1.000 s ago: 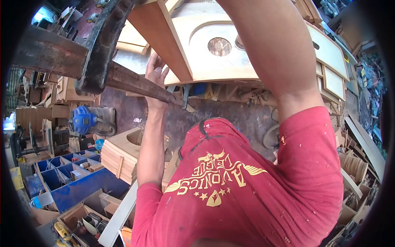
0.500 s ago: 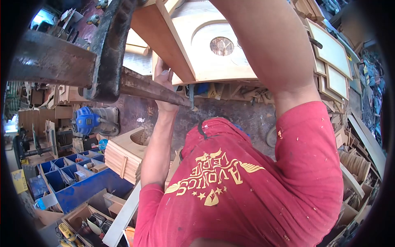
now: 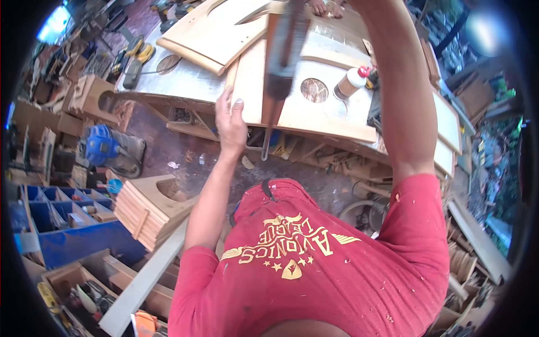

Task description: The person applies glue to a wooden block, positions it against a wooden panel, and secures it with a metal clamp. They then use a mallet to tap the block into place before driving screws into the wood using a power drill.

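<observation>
My left hand (image 3: 231, 126) is at the near edge of the workbench, its fingers stretched up against the end of a narrow wooden strip (image 3: 233, 72). My right arm reaches up past the top of the view, so the right hand is hidden. A dark metal bar clamp (image 3: 281, 70), blurred and close to the camera, stands over the wooden workpiece; its bar end (image 3: 265, 147) hangs below the bench edge. Left of the clamp, a pale wooden panel (image 3: 216, 36) lies tilted across the other pieces. A glue bottle (image 3: 349, 84) with a red cap is on the right.
Another person's hands (image 3: 325, 8) show at the far side. A yellow sander (image 3: 141, 50) lies on the metal-topped bench (image 3: 146, 84). On the floor are a blue shop vacuum (image 3: 106, 147), stacked wooden pieces (image 3: 146, 210) and a blue divided bin (image 3: 84, 241). Panels (image 3: 446, 126) lean at right.
The clamp has swung from the left to the middle of the view, now nearly in line with the camera. My left hand's fingers have straightened at the wood edge. More of the bench shows.
</observation>
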Demonstrator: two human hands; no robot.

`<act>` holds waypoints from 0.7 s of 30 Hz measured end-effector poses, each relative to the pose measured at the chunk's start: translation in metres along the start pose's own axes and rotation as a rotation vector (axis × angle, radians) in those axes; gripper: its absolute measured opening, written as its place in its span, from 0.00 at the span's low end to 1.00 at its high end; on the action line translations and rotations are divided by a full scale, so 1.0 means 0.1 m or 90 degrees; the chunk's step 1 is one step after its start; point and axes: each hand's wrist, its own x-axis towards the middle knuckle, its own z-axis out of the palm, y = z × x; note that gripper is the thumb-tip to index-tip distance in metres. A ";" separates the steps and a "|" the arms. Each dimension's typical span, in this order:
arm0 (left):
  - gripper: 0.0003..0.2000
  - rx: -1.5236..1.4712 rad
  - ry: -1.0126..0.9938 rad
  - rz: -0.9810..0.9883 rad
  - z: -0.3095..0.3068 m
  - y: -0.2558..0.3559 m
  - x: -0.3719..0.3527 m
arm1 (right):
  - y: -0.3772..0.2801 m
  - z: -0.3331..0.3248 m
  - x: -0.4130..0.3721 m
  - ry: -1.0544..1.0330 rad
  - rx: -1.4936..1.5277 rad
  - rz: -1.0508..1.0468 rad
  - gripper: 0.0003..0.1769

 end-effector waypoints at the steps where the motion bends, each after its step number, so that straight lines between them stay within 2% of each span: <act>1: 0.25 0.066 0.042 -0.025 -0.16 -0.26 0.03 | 0.03 -0.04 -0.10 0.026 -0.057 -0.043 0.12; 3: 0.31 0.298 0.034 0.041 -0.44 -0.69 -0.08 | 0.07 -0.09 -0.41 0.079 -0.167 -0.125 0.15; 4: 0.34 0.398 -0.018 0.085 -0.53 -0.81 -0.16 | 0.16 -0.13 -0.66 0.100 -0.220 -0.138 0.18; 5: 0.37 0.494 -0.073 0.133 -0.58 -0.90 -0.23 | 0.35 -0.17 -0.97 0.093 -0.276 -0.108 0.20; 7: 0.41 0.619 -0.212 0.205 -0.59 -1.04 -0.24 | 0.91 -0.32 -1.88 0.022 -0.392 0.039 0.22; 9: 0.38 0.672 -0.232 0.300 -0.50 -1.24 -0.13 | 1.53 -0.47 -2.93 -0.096 -0.528 0.194 0.23; 11: 0.32 0.681 -0.235 0.362 -0.37 -1.41 0.06 | 1.58 -0.50 -3.67 -0.412 -0.592 0.373 0.44; 12: 0.28 0.681 -0.231 0.374 -0.34 -1.34 0.14 | 1.43 -0.43 -3.81 -0.487 -0.665 0.401 0.51; 13: 0.28 0.682 -0.247 0.372 -0.32 -1.33 0.22 | 1.34 -0.39 -3.85 -0.543 -0.767 0.334 0.48; 15: 0.28 0.690 -0.281 0.370 -0.27 -1.33 0.34 | 1.55 -0.40 -4.06 -0.423 -0.826 0.269 0.38; 19: 0.27 0.712 -0.285 0.431 -0.28 -1.40 0.34 | 1.71 -0.32 -4.07 -0.345 -0.855 0.252 0.25; 21: 0.29 0.717 -0.338 0.406 -0.34 -1.36 0.25 | 1.63 -0.38 -4.09 -0.343 -0.850 0.253 0.20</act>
